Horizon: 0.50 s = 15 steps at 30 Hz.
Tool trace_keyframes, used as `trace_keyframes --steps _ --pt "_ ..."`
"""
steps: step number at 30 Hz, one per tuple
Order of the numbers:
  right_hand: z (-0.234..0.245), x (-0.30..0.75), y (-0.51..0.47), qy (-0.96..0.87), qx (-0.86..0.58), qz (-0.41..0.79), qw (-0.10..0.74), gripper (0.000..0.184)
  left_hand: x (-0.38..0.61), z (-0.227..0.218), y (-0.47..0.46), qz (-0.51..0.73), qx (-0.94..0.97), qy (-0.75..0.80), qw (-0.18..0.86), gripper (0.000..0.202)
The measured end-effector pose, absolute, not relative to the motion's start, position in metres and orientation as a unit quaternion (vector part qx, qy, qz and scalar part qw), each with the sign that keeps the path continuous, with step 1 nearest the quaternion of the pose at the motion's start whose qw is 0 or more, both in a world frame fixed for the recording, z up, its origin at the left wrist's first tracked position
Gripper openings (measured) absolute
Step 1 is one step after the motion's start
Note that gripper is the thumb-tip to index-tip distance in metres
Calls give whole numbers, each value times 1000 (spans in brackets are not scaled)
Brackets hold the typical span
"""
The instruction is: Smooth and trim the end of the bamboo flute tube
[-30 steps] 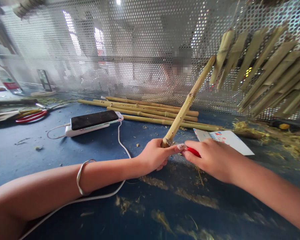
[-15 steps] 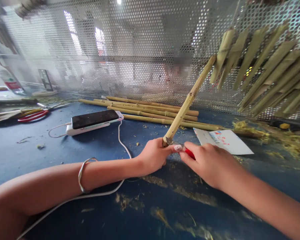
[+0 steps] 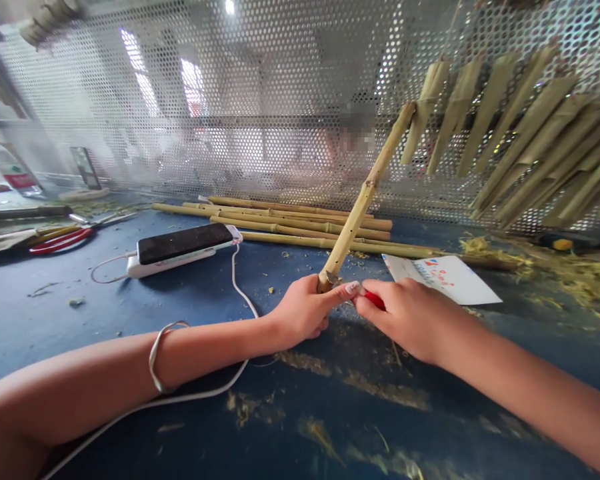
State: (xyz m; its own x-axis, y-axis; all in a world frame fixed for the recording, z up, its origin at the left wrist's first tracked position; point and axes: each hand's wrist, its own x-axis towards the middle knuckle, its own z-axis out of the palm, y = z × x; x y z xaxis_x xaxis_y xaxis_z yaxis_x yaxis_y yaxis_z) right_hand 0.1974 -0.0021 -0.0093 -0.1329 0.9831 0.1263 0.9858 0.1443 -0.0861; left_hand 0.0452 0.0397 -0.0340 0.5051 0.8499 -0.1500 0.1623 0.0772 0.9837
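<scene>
My left hand (image 3: 303, 310) is wrapped round the lower end of a bamboo stick (image 3: 363, 203). The stick slants up and to the right, its top near the mesh panel. My right hand (image 3: 413, 317) is closed on a red-handled knife (image 3: 375, 300); most of the handle lies inside the fist. A small dark piece of what looks like its blade shows against the stick just above my left fist. My left thumb stretches across to the right hand, its tip touching near the handle's front end. The stick's lower end is hidden in my left palm.
Several bamboo sticks (image 3: 300, 227) lie behind my hands. A phone (image 3: 185, 243) rests on a white power bank with a cable (image 3: 200, 395). Red-handled pliers (image 3: 60, 240) lie left, a printed card (image 3: 443, 279) right. Split bamboo pieces (image 3: 525, 140) hang on the perforated panel (image 3: 280, 80).
The whole view has shifted slightly, so things sit a little further left. Both hands keep their grip, and the stick and knife stay in nearly the same place relative to each other.
</scene>
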Motion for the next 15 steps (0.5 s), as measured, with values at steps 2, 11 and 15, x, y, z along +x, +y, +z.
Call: trace_keyframes --steps 2,11,15 --pt "-9 197 -3 -755 -652 -4 72 36 44 -33 39 281 627 403 605 45" --pt "-11 191 -7 -744 -664 -35 63 39 44 -40 41 290 624 393 610 44" --pt "-13 189 -8 -731 -677 -68 51 36 46 -40 42 295 621 418 595 44"
